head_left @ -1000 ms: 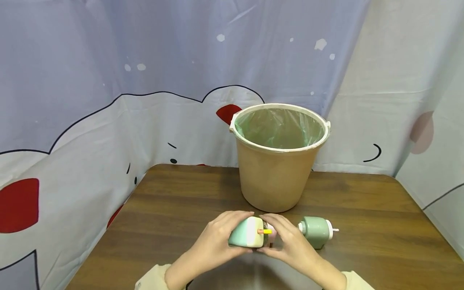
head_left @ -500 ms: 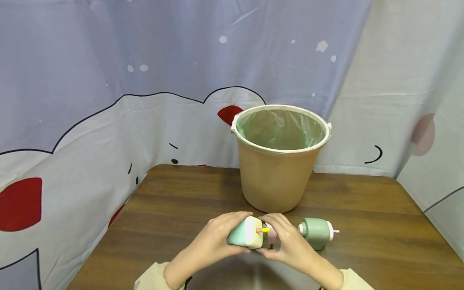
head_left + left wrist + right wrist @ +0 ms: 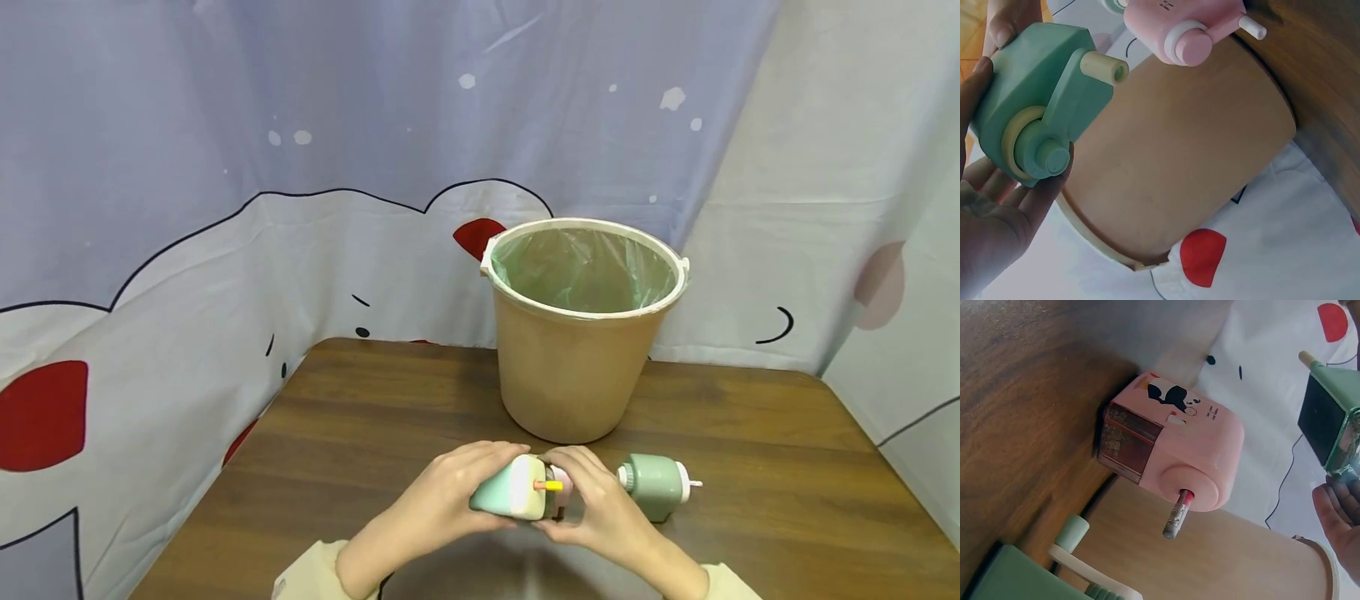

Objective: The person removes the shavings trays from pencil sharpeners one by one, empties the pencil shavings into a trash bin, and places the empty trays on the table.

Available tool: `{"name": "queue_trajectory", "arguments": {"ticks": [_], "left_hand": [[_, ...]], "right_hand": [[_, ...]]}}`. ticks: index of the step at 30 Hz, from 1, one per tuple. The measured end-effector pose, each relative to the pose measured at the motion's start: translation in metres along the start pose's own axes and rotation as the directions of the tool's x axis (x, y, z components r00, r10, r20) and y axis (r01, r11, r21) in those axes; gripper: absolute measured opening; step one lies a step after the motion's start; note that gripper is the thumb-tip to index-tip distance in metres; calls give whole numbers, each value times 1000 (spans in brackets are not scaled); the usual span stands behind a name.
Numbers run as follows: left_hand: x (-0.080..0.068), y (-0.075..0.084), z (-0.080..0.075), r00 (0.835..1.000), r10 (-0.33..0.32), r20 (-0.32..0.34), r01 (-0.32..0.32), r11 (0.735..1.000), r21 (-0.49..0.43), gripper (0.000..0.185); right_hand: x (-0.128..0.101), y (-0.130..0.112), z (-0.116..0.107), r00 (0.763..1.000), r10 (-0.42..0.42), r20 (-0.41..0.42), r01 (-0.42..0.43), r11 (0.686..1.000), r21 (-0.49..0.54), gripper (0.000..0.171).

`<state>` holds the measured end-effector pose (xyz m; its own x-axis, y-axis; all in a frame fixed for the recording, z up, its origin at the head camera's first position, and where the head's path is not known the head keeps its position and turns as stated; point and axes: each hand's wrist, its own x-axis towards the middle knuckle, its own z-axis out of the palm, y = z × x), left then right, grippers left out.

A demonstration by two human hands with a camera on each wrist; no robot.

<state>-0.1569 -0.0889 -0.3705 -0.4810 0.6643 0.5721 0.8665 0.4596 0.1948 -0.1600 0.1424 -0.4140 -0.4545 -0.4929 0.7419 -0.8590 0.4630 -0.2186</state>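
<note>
Both hands hold a mint-green and cream crank pencil sharpener [image 3: 501,490] above the table. My left hand [image 3: 438,504] grips its green body, fingers above and thumb below. At its other end, my right hand [image 3: 600,504] curls fingers and thumb around the edges by the dark drawer. A short orange-and-yellow stick [image 3: 551,486] sticks out of the cream face. The left wrist view shows the crank with its cream knob [image 3: 1104,67]. Behind the hands stands a pink pencil sharpener [image 3: 1200,437] with a panda print and a pencil [image 3: 1179,514] in its hole, mostly hidden in the head view.
A green pencil sharpener [image 3: 652,486] with a white crank stands on the wooden table [image 3: 375,400], right of the right hand. Farther back is a tan bucket [image 3: 570,367] with a green plastic liner. A printed curtain [image 3: 375,267] hangs behind and beside the table.
The head view has shifted slightly. Both hands keep hold of the same pencil sharpener in nearly the same place.
</note>
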Motion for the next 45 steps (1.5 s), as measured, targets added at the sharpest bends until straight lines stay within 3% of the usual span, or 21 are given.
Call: {"name": "queue_trajectory", "arguments": {"ticks": [9,14,20,26,32,45], "left_hand": [[0,1,0,998,43,42,-45,998,36,72],[1,6,1,997,-6,78,-3,994,108,76],[2,11,0,999,-7,48,-2,980,198,74],[2,10,-6,997,5,79,-18,986,165,73],[0,6,-5,998,-7,56,-1,989,151,74],[-3,2,-6,997,6,71,-20,981,195,75]], "right_hand": [[-2,0,-1,1000,-7,28,6,999,34,64],[-3,2,0,999,13,46,-14,1000,25,69],[-2,5,1,1000,-25,12,25,999,23,70],[-3,3,1,1000,-28,1,28,997,67,67],[-3,4,2,1000,-25,-10,26,996,80,63],[-5,4,7,1000,-4,-13,5,995,98,61]]}}
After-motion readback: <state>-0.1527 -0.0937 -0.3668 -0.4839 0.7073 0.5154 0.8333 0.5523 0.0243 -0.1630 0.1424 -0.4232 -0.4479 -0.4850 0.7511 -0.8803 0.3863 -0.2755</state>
